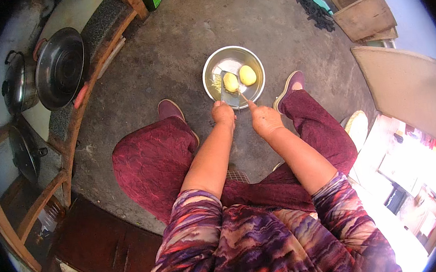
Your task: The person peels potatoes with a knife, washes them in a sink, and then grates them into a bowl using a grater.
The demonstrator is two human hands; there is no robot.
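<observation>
A round stainless-steel basin (205,65) stands on the floor between my feet. My left hand (223,113) grips the near end of a flat metal grater (230,99) that slopes into it. On the grater rests a peeled yellow potato (230,82). My right hand (266,120) is closed around a thin stick-like handle (243,95) whose far tip meets this potato; whether it pierces it I cannot tell. Beside it in the basin sits another peeled potato (247,75). Pale yellow shreds (216,83) lie in the basin to the left of the grater.
Bare concrete floor (178,34) surrounds the basin. At left, a wood-edged shelf (98,74) bears a wide metal pan (60,68) and a lidded pot (15,83). Wooden boards (365,18) lean at the upper right, near a dark mop head (314,11). A dark red cabinet (103,243) stands lower left.
</observation>
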